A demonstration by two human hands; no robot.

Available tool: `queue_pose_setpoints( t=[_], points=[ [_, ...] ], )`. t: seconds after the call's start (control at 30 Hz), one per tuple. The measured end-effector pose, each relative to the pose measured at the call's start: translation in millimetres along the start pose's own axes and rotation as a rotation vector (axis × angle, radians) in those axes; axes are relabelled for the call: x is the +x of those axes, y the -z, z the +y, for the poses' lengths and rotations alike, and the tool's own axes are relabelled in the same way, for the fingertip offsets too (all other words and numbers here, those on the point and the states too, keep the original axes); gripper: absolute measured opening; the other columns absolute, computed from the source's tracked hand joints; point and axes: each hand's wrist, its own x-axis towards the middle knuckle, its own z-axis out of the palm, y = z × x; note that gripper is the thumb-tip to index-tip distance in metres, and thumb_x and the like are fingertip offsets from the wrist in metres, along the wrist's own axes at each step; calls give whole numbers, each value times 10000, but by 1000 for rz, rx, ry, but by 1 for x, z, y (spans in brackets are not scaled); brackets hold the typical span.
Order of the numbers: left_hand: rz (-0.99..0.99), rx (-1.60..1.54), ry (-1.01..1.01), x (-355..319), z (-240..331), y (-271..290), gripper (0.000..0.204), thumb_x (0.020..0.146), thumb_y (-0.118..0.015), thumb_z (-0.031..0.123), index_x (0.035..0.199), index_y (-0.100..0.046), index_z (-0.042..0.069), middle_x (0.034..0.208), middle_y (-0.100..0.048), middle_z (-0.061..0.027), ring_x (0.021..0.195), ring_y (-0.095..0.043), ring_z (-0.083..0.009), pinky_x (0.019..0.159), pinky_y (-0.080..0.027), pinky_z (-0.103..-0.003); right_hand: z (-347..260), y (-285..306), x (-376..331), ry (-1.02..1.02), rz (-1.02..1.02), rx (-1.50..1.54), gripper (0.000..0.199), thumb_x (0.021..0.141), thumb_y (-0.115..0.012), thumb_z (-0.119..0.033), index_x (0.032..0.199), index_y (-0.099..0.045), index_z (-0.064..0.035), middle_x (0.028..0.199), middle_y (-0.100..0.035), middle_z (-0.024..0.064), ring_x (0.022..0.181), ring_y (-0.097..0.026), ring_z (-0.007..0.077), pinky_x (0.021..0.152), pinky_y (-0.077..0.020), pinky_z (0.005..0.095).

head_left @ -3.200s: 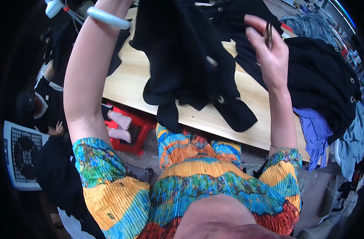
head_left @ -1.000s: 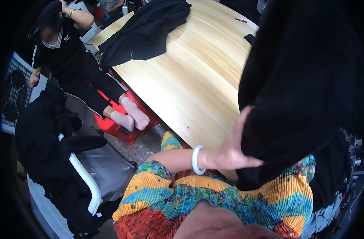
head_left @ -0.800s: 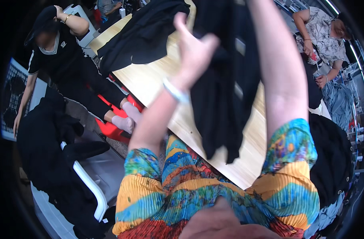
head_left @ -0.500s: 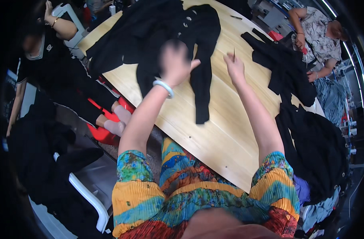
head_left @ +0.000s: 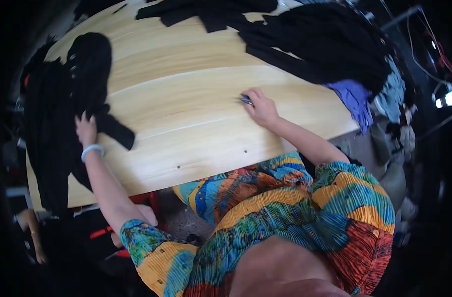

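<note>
A black garment [head_left: 90, 59] with a row of shiny round buttons or eyelets lies at the left of the table. My left hand [head_left: 86, 130], a pale bangle at its wrist, rests on this garment near its lower part, fingers apart and stretched out. Over the middle of the bare wood, toward the right, my right hand [head_left: 261, 109] is closed round small metal thread snips [head_left: 246, 99]. Their short points stick out to the left of the fingers; the rest is hidden in the palm.
The pale wooden table [head_left: 181, 104] has its near edge just before my body. More black garments [head_left: 325, 39] lie along its far and right side. A purple cloth [head_left: 353, 99] hangs over the right edge, beside grey-blue cloth [head_left: 392, 91]. Part of another person's arm [head_left: 34, 232] shows at lower left.
My view has turned to the right. My left hand, blurred above the black garment before, now lies on it. My right hand has come down toward the tabletop, still holding the snips.
</note>
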Motion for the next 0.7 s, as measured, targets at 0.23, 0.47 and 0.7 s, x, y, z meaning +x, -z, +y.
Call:
queue_pose_setpoints(
  t=[0.23,0.47,0.7],
  points=[
    [-64,48,66,11,-6,3,607,797,-598,312,1331,-317,249,1334,-334,-194,1187,-381,-374,930,-369,-490,1,0,2,-7,-19,48,251,819,-528,-268,1015,-501,-113,1027,-520,102,821,-574,311,688,-483,404],
    [-197,-183,-724,-171,216,31,670,780,-598,276,1328,-307,22,1365,-274,-253,1292,-217,-376,1062,-186,-439,5,4,-4,-54,34,200,280,817,-521,-298,1034,-488,-124,1009,-510,129,851,-563,340,735,-460,431],
    [-560,-486,-1000,-347,321,71,609,754,-651,213,1267,-389,15,1335,-285,-286,1249,-275,-414,1028,-253,-438,127,83,-61,-682,470,633,465,796,-578,-415,1089,-517,-60,997,-566,160,926,-568,293,816,-436,361]
  ],
)
